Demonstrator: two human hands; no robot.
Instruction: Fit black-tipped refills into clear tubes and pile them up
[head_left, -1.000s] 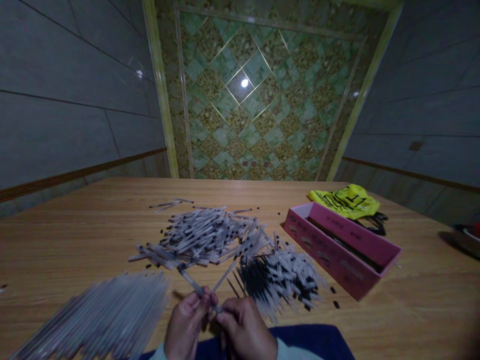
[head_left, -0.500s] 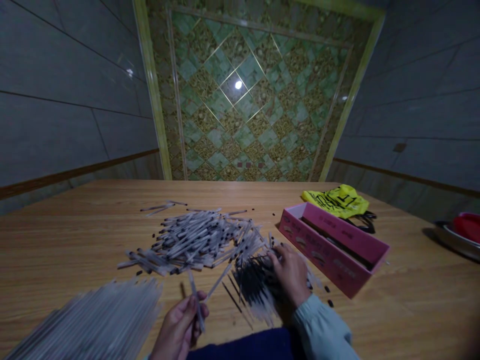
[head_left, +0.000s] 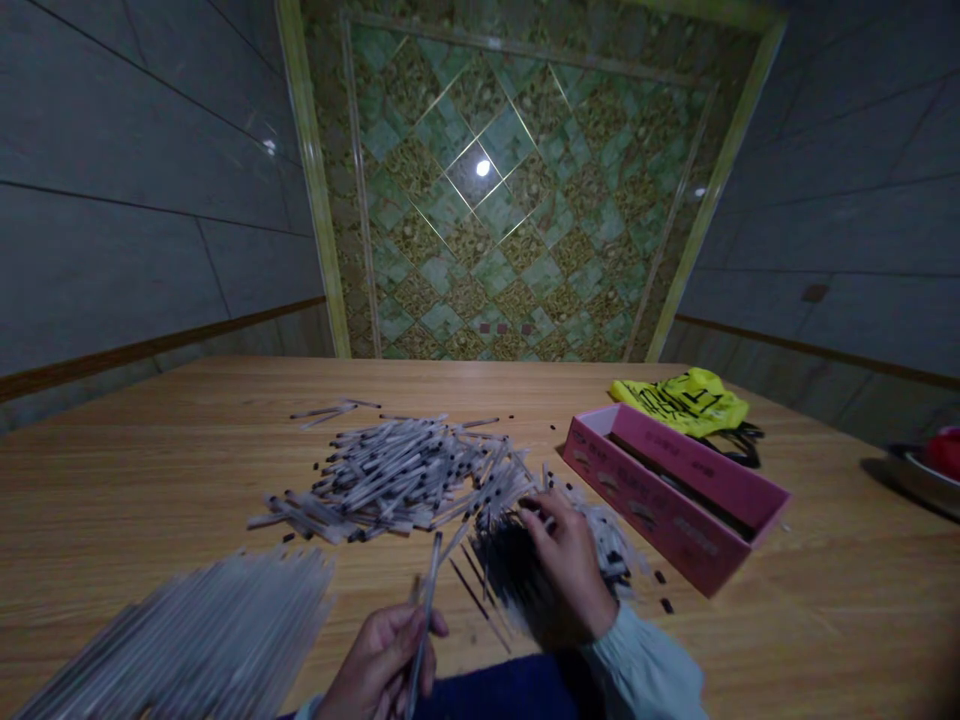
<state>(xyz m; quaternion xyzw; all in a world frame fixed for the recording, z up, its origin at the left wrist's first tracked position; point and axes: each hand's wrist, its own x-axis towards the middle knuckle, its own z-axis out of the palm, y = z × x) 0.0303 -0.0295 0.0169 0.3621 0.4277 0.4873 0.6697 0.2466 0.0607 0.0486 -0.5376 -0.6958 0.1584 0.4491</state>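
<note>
Work at a wooden table (head_left: 112, 450), seen from the worn head camera, with the open pink box (head_left: 675, 500) as the landmark for all places. Well to the left of the box and nearer the person, the left hand (head_left: 386, 655) pinches a slim pale tube (head_left: 427, 615) between thumb and fingers; the tube is held aslant, its dark-tipped end raised and pointing away from the person. Just left of the box, the right hand (head_left: 570, 560), in a pale green sleeve (head_left: 649, 665), reaches over a heap of thin dark sticks (head_left: 504, 555) and short white pieces (head_left: 613, 545). Its fingers are bent, with the thumb near them; whether they pinch anything cannot be told, as the fingertips are blurred. Farther left of the box lies a loose pile of dark-ended tubes (head_left: 405, 475), and beyond it, on the near side, a broad row of long clear tubes (head_left: 195, 640), laid side by side. Small black bits (head_left: 667, 606) lie by the near side of the box. Behind the box rests a yellow bag (head_left: 686, 400) with black print and black handles (head_left: 739, 445); well to the right of the box stands a bowl (head_left: 926, 485) holding something red
</note>
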